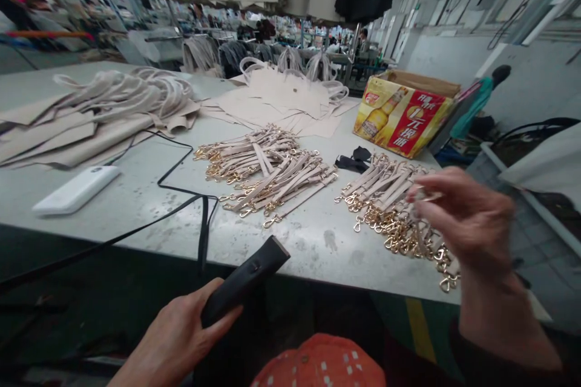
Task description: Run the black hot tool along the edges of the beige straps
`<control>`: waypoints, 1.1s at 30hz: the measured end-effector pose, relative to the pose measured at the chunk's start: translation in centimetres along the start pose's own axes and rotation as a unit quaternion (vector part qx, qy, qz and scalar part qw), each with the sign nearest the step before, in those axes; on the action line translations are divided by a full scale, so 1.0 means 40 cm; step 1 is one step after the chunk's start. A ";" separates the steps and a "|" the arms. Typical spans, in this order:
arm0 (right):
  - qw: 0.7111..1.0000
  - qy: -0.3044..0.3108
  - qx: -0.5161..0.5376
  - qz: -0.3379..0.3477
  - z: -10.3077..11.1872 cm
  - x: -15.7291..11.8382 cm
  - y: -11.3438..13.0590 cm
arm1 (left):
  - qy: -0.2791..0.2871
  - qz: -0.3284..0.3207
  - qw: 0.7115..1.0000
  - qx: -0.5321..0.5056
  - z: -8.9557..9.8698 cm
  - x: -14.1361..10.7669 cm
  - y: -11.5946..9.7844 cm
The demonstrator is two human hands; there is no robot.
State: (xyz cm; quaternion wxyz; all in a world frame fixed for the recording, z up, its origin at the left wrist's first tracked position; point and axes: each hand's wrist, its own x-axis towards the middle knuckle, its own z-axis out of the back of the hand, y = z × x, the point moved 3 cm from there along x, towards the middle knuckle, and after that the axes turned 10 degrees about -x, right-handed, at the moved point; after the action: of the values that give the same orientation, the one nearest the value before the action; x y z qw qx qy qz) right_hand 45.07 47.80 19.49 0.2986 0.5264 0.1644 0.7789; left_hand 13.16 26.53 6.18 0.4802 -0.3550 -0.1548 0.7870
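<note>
One strap [420,195] in right hand [467,224]

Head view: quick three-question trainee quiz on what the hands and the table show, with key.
1. True or false: the left hand holds a black handheld tool.
2. Which pile is the right hand over: A) beige straps with gold clasps, B) flat beige fabric panels, C) white flat power bank?
3. Fill in: a black ____ runs across the grey table.

Key: 1 true; 2 A; 3 cable.
</note>
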 end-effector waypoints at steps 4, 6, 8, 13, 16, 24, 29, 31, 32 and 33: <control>0.965 0.255 0.023 0.061 -0.261 -0.068 -0.003 | -0.010 0.001 1.000 0.001 -0.002 -0.007 0.011; 0.931 0.356 0.023 0.074 -0.385 -0.135 -0.027 | -0.015 0.008 1.000 0.001 -0.001 -0.012 0.018; 0.914 0.401 0.001 0.065 -0.467 -0.199 -0.057 | -0.018 0.018 1.000 -0.002 0.001 -0.019 0.029; 0.929 0.366 0.052 0.031 -0.488 -0.286 -0.115 | -0.020 0.019 1.000 -0.001 0.007 -0.022 0.056; 0.942 0.330 0.056 0.014 -0.460 -0.297 -0.136 | -0.010 0.025 1.000 0.003 0.005 -0.007 0.054; 0.947 0.319 -0.039 0.013 -0.457 -0.299 -0.160 | 0.040 0.018 0.999 0.027 0.008 0.035 -0.029; 0.938 0.345 -0.039 0.009 -0.460 -0.299 -0.168 | 0.033 0.029 0.994 0.098 0.036 0.061 -0.061; 0.935 0.351 -0.041 0.005 -0.459 -0.298 -0.169 | 0.027 0.027 0.991 0.129 0.048 0.071 -0.070; 0.935 0.353 -0.041 0.003 -0.459 -0.298 -0.169 | 0.032 0.024 0.989 0.144 0.053 0.076 -0.075; 0.935 0.353 -0.041 0.001 -0.458 -0.297 -0.169 | 0.040 0.021 0.986 0.158 0.057 0.081 -0.080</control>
State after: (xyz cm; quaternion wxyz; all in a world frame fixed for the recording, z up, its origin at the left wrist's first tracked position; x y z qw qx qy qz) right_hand 33.40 46.49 -0.12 0.2418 0.2053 0.2265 0.9209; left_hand 12.68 31.11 8.34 0.5199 -0.3092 -0.0012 0.7963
